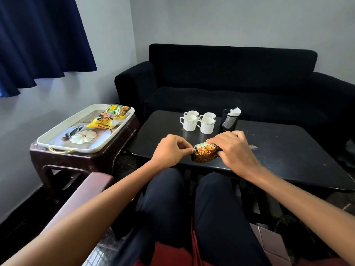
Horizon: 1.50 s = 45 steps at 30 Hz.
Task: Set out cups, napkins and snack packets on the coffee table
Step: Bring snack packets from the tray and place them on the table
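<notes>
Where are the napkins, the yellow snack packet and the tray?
napkins (pixel 234 111), head view, on the white paper top.
yellow snack packet (pixel 103 121), head view, on its middle.
tray (pixel 63 126), head view, on its left rim.

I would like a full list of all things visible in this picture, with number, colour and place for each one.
cups: four, white, grouped at the far middle of the coffee table
mesh holder: one, black, right of the cups, with white napkins in it
brown snack packet: one, near edge of the coffee table, held by both hands
coffee table: one, black, in front of the sofa
sofa: one, black, against the wall
tray: one, white with a printed picture, on the side table
snack packets on the tray: at least two, yellow and green, far end
side table: one, dark brown, left of the coffee table
curtain: one, dark blue, upper left
left hand: pinches the packet's left end
right hand: grips the packet's right end
</notes>
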Available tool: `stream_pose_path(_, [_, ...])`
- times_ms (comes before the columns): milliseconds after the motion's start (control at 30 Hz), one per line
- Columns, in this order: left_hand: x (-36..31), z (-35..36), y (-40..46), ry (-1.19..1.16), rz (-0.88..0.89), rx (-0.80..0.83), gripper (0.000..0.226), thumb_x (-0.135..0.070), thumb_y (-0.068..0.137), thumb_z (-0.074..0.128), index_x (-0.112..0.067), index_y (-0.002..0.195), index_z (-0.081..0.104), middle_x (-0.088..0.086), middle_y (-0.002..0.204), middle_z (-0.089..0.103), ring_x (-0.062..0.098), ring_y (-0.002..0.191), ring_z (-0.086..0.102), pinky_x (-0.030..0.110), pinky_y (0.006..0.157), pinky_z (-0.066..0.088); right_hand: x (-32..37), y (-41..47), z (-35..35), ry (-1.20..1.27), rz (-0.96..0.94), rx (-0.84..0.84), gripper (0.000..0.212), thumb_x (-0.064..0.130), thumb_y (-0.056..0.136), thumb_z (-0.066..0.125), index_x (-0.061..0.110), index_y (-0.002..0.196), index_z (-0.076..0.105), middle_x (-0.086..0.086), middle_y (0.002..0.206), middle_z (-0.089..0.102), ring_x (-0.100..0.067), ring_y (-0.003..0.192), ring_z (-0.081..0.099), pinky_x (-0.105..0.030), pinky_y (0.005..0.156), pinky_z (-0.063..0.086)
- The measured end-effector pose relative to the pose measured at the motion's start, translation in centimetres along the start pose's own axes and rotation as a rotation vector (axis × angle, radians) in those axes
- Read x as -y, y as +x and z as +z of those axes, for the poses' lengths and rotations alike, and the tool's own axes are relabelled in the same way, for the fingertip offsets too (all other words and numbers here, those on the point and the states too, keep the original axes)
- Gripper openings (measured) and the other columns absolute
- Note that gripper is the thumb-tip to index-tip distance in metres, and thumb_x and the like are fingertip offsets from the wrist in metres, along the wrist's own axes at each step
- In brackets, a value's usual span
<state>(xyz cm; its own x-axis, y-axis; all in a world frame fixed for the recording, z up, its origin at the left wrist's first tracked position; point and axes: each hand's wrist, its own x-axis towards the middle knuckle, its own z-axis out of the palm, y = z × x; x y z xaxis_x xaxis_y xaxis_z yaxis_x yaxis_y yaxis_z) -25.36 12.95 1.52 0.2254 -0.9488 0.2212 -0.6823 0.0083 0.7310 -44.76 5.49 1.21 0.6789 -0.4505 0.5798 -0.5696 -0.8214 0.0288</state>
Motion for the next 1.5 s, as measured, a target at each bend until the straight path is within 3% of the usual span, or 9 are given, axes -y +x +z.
stream_pose_path(133, [0.1,0.1,0.2,0.057,0.014,0.006,0.009,-0.027,0.09,0.063,-0.026,0.081,0.065,-0.016,0.071,0.059,0.0,0.065,0.053,0.012,0.057,0.036,-0.2,-0.1,0.3,0.047,0.055,0.031,0.041,0.002,0.07,0.074,0.017,0.107,0.068,0.003,0.1,0.07,-0.02,0.098,0.062,-0.028,0.087,0.028])
stream_pose_path(300, [-0.6,0.1,0.7,-0.01,0.087,-0.169,0.009,-0.019,0.097,0.05,-0.016,0.089,0.054,-0.005,0.085,0.055,0.007,0.075,0.049,0.016,0.062,0.035,0.2,0.4,0.5,0.238,0.193,0.009,0.037,0.017,0.072,0.077,0.02,0.107,0.067,0.006,0.103,0.069,-0.016,0.098,0.06,-0.024,0.085,0.025])
stream_pose_path(533, [-1.0,1.0,0.3,-0.263,-0.004,-0.271,0.009,-0.016,0.101,0.04,-0.016,0.093,0.045,-0.013,0.082,0.05,0.002,0.074,0.048,0.002,0.061,0.038,1.2,0.8,0.4,0.536,0.376,0.076,0.04,0.016,0.071,0.078,0.021,0.109,0.066,0.005,0.105,0.069,-0.016,0.102,0.061,-0.044,0.098,0.043])
stream_pose_path(733, [-0.7,1.5,0.4,-0.327,-0.067,-0.344,0.01,-0.018,0.1,0.041,-0.015,0.092,0.046,-0.012,0.078,0.05,0.002,0.07,0.047,0.006,0.059,0.038,1.1,0.7,0.1,0.651,0.405,0.153,0.042,0.022,0.069,0.081,0.026,0.108,0.066,0.012,0.099,0.067,-0.005,0.092,0.061,-0.009,0.077,0.042])
stream_pose_path(867, [0.0,0.5,1.0,-0.351,-0.169,-0.431,0.011,-0.022,0.101,0.039,-0.017,0.093,0.046,-0.013,0.079,0.048,0.0,0.072,0.045,0.01,0.059,0.036,0.3,1.1,-0.5,0.958,0.549,0.148,0.029,0.023,0.073,0.078,0.029,0.099,0.066,0.005,0.099,0.068,-0.004,0.087,0.063,-0.013,0.074,0.05])
stream_pose_path(1067, [0.9,0.4,1.6,-0.553,-0.364,-0.424,0.014,-0.026,0.102,0.037,-0.016,0.098,0.047,-0.007,0.088,0.049,0.008,0.082,0.049,0.025,0.072,0.043,-0.1,1.3,-0.6,1.279,0.785,0.081,0.008,0.006,0.083,0.066,0.011,0.088,0.071,-0.002,0.079,0.074,-0.012,0.074,0.069,-0.021,0.064,0.055])
stream_pose_path(1167, [0.8,0.9,1.3,-0.619,-0.436,-0.361,0.013,-0.027,0.1,0.04,-0.018,0.097,0.048,-0.005,0.091,0.052,0.016,0.092,0.053,0.038,0.081,0.049,-0.2,1.4,-0.7,1.176,0.816,-0.033,0.007,0.004,0.082,0.068,0.011,0.082,0.07,0.001,0.071,0.073,-0.01,0.07,0.067,-0.017,0.061,0.056])
stream_pose_path(1267, [0.5,1.1,0.7,-0.584,-0.339,-0.304,0.01,-0.026,0.097,0.048,-0.021,0.104,0.05,-0.004,0.1,0.058,0.016,0.099,0.056,0.032,0.085,0.047,-0.4,1.7,-1.0,0.925,0.739,-0.13,0.004,0.008,0.082,0.068,0.012,0.082,0.07,0.002,0.076,0.069,-0.01,0.073,0.063,-0.017,0.063,0.053])
stream_pose_path(1500, [0.4,2.3,-0.5,0.178,0.116,-0.041,0.069,-0.058,0.077,0.066,-0.035,0.136,0.039,-0.013,0.137,0.048,0.01,0.131,0.034,0.042,0.114,0.017,1.0,1.8,-2.6,0.46,0.224,-0.025,0.007,0.008,0.082,0.066,0.013,0.081,0.071,0.006,0.081,0.066,-0.014,0.085,0.058,-0.027,0.082,0.044])
